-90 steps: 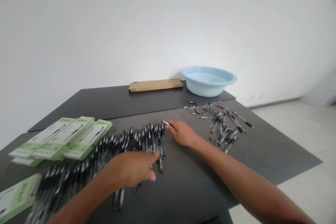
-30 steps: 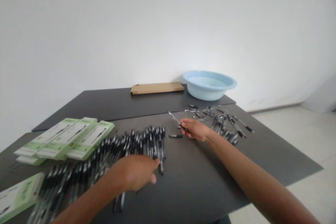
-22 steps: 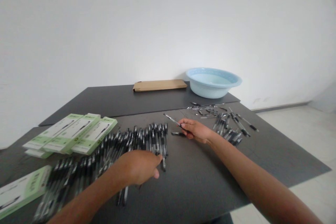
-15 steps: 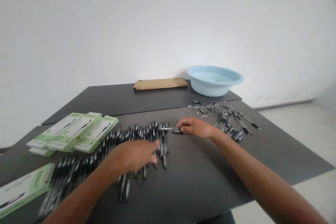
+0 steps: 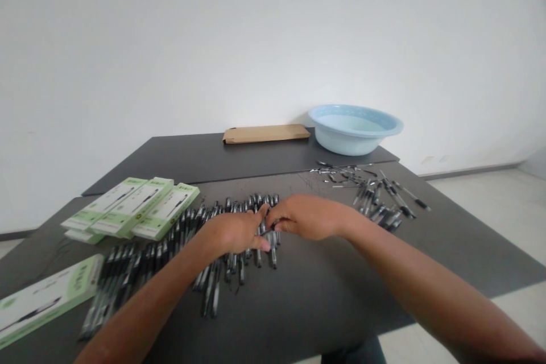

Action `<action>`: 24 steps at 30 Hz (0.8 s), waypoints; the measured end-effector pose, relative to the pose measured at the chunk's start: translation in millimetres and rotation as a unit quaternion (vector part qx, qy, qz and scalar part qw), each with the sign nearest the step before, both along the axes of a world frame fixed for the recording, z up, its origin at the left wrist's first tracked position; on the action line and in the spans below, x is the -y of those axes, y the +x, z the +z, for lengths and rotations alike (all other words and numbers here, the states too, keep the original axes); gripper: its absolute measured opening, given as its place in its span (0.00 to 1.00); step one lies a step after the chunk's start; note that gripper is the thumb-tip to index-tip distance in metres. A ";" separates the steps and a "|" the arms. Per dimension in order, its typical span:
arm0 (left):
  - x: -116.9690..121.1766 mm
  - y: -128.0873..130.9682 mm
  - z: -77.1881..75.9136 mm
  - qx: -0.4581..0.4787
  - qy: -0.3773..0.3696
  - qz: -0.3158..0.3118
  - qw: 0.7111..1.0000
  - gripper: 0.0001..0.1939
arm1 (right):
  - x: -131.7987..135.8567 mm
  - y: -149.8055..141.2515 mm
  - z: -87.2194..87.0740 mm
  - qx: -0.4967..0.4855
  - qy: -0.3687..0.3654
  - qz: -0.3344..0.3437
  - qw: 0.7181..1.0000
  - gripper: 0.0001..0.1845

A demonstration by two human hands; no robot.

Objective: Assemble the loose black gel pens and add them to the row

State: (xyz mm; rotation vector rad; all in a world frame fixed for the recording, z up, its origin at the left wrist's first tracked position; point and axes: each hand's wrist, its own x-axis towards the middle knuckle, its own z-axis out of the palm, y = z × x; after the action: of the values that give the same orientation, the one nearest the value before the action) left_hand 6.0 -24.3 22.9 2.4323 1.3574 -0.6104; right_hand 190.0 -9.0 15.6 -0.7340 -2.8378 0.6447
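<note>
In the head view, take the two hands as the centre of a clock with 12 straight ahead. The left hand (image 5: 241, 232) comes in from 7 o'clock, over the row of pens (image 5: 211, 281); its grip is part open, thumb and forefinger spread, and I cannot tell whether it has hold of anything. The right hand (image 5: 305, 217) comes in from 4 o'clock, its grip closed down, fingertips pinched on a dark pen (image 5: 268, 232) that is mostly hidden and points into the left hand's gap. The two hands are very near each other, at the right end of the row, which runs out toward 8 o'clock on the dark table (image 5: 333, 318).

At 10 o'clock lie overlapping green-and-white boxes (image 5: 164, 213), with a single box (image 5: 46, 298) nearer 8. A flat brown cardboard piece (image 5: 267, 134) lies at 12, and a pale blue basin (image 5: 354, 139) stands upright at 1. Small dark and clear parts (image 5: 339, 173) are scattered between 1 and 2, while a loose heap of pens (image 5: 379, 205) lies between 2 and 3
</note>
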 end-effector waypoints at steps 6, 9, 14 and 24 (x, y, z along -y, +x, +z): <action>-4.8 4.9 5.3 -0.058 -0.026 -0.010 0.998 0.26 | 1.5 -13.9 2.2 -0.031 -0.007 -0.019 0.999 0.13; -7.3 2.8 3.1 -0.050 -0.034 -0.035 0.998 0.26 | 1.3 -13.5 3.7 -0.037 -0.030 -0.021 0.999 0.13; -12.4 -5.7 -0.2 -0.051 -0.048 -0.055 0.996 0.30 | 8.9 -1.1 7.5 -0.067 -0.057 -0.049 0.995 0.12; -19.5 -17.4 1.1 -0.047 -0.077 -0.015 0.996 0.40 | -4.2 41.2 -41.1 -0.309 -0.172 -0.196 0.914 0.16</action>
State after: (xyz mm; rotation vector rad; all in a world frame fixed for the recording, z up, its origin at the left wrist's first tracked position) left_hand -11.4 -4.8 24.0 2.3317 1.2598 -0.8138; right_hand 231.2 -4.8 -25.6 -0.9147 -1.9523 1.0854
